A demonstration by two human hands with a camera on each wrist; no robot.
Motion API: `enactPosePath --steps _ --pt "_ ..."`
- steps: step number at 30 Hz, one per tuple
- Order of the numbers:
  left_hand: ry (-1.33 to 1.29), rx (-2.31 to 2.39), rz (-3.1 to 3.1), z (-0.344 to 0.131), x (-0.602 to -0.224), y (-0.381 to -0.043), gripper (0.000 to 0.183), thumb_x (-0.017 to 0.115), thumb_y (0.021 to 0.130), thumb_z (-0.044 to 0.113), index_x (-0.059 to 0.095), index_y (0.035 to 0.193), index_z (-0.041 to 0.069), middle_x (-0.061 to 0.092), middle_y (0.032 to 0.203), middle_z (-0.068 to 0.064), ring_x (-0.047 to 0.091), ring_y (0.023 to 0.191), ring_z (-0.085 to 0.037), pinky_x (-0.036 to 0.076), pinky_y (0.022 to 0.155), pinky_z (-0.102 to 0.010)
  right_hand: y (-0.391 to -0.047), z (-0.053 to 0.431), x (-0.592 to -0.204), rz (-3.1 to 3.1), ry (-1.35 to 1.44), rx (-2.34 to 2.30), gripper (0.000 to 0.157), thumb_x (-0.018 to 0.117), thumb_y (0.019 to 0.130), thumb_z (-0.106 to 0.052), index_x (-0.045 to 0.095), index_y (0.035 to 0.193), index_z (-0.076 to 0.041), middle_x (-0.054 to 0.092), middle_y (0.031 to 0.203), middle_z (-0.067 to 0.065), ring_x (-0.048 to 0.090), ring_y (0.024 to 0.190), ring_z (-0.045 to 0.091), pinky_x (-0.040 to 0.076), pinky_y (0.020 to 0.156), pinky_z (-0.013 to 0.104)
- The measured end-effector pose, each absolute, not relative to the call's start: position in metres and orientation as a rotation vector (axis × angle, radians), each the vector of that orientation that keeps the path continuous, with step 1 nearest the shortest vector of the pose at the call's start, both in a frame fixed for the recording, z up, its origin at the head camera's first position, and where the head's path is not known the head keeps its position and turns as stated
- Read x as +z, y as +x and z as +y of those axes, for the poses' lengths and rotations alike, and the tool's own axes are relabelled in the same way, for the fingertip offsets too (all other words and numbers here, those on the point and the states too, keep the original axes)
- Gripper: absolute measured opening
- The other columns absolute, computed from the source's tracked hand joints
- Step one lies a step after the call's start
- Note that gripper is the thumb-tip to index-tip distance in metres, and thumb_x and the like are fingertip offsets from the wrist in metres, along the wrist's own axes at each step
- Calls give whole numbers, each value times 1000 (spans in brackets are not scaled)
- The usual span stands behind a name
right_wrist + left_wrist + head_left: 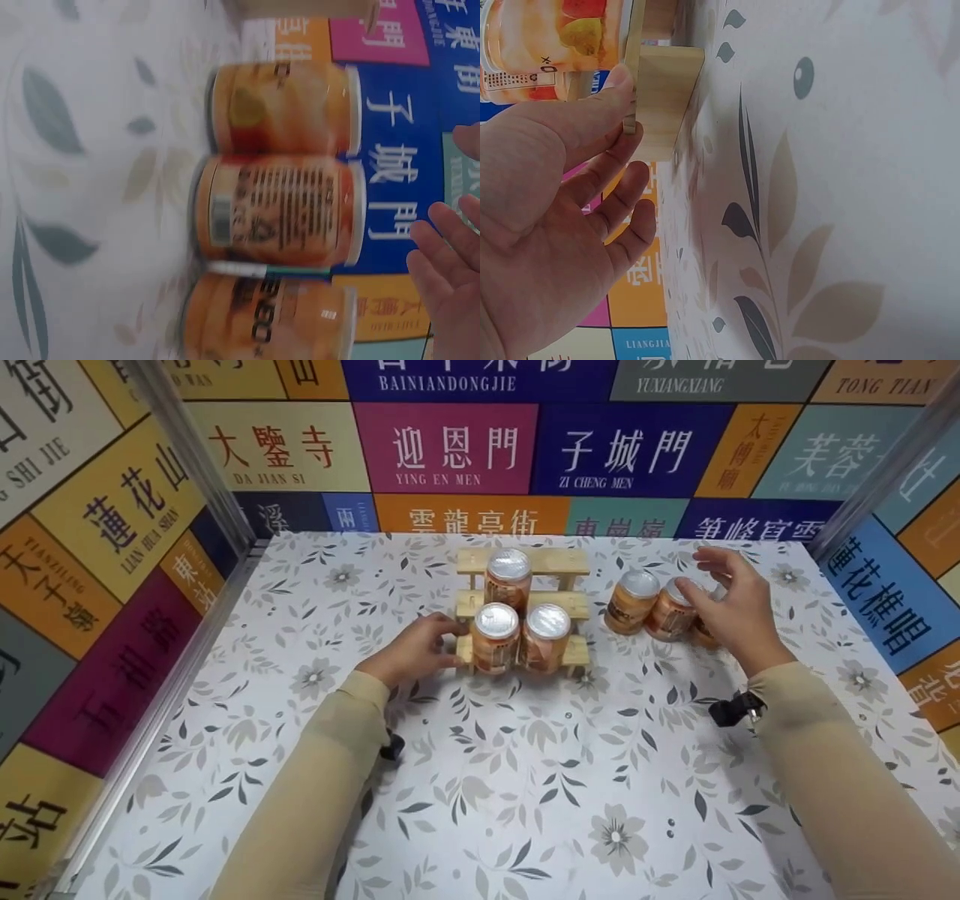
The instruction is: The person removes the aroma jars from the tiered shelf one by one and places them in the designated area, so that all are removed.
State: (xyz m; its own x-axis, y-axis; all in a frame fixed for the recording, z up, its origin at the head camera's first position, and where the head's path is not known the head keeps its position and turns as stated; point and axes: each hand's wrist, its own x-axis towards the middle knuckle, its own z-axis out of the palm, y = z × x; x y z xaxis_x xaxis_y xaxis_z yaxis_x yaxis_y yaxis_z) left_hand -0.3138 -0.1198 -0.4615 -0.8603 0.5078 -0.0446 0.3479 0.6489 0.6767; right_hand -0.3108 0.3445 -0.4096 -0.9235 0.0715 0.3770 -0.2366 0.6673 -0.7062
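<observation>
A: What takes up the most room?

B: The lettered wall panels (442,450), many-coloured, rising past the far edge of the surface and along both sides. Next comes the table surface (517,810) itself, printed with leaves and flowers. Two beige sleeves (300,795) reach across it from the near edge

A: And standing on it?

B: A wooden rack (577,606) with three stepped tiers, near the middle of the far edge

A: What are the hands doing?

B: The left hand (416,649) is at the left end of the rack's lowest tier, thumb and forefinger pinching the board. The right hand (739,611) is towards the far right corner, loose, fingers parted, holding nothing

A: Where are the jars from there?

B: Six, orange with silver lids. The back jar (508,587) stands on the middle tier. The front left jar (496,649), nearest the left hand, and the front right jar (545,649) share the lowest

A: The other three?

B: In a row on the surface, right of the rack: first jar (631,607), second jar (670,616), third jar (705,634). The right hand is above the third, partly hiding it; the right wrist view shows its fingers apart from the lids
</observation>
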Motion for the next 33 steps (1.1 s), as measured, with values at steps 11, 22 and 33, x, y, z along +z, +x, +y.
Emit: enactPosePath --steps 11,22,33 --pt "683 1004 2646 -121 -461 -314 52 81 89 19 64 138 8 59 133 -12 59 119 -30 52 102 -43 -308 300 -402 -2484 356 1158 53 75 95 -29 58 143 -12 60 141 5 56 133 22 42 119 34" --pt "677 973 2649 -120 -459 -314 50 79 92 19 64 138 8 59 132 -13 58 118 -34 51 99 -44 -309 249 -390 -2493 524 1385 58 78 93 -26 55 145 -12 57 145 7 53 137 23 41 120 38" --pt "663 987 2641 -119 -460 -314 51 80 90 17 64 138 9 60 133 -12 59 118 -32 52 100 -43 -314 204 -378 -2584 649 1344 61 79 92 -36 57 145 -15 59 146 7 53 137 23 42 119 39"
